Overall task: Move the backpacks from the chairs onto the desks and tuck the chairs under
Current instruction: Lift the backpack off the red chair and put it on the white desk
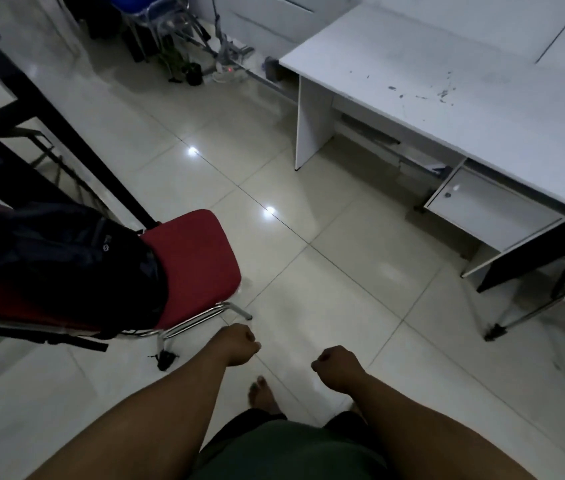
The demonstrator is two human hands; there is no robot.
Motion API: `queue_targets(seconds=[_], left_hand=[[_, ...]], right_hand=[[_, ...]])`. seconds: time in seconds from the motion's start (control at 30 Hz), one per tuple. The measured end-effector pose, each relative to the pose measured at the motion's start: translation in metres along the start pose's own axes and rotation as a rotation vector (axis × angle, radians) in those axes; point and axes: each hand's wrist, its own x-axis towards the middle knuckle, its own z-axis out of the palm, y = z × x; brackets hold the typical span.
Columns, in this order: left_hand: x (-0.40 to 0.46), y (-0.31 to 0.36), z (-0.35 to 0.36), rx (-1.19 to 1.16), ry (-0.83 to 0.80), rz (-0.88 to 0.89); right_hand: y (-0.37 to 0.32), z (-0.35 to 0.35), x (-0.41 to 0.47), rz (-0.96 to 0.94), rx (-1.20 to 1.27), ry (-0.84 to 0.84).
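A black backpack [56, 261] lies on a red-cushioned chair [198, 258] with a chrome frame at the left. The chair stands out from a dark-framed desk [49, 95] at the upper left. A white desk [447, 84] runs along the upper right. A second chair's chrome leg [530, 313] shows at the right edge, partly under that desk. My left hand [239, 342] is curled into a fist and holds nothing, just right of the red chair's front leg. My right hand [338, 365] is also curled and empty, over the floor.
Pale tiled floor [308, 209] spreads between the two desks. Cables, a power strip [229, 69] and chair legs clutter the far wall. The white desk has a cabinet [488, 209] beneath it. My bare foot [262, 393] is on the floor below my hands.
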Motion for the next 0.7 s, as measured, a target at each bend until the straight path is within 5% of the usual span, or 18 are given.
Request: queue_targets(seconds=[0.7], left_hand=[[-0.019,-0.094,-0.02,0.041,-0.037,0.137]], right_hand=[[-0.061,0.102,-0.034,0.089,0.029,0.087]])
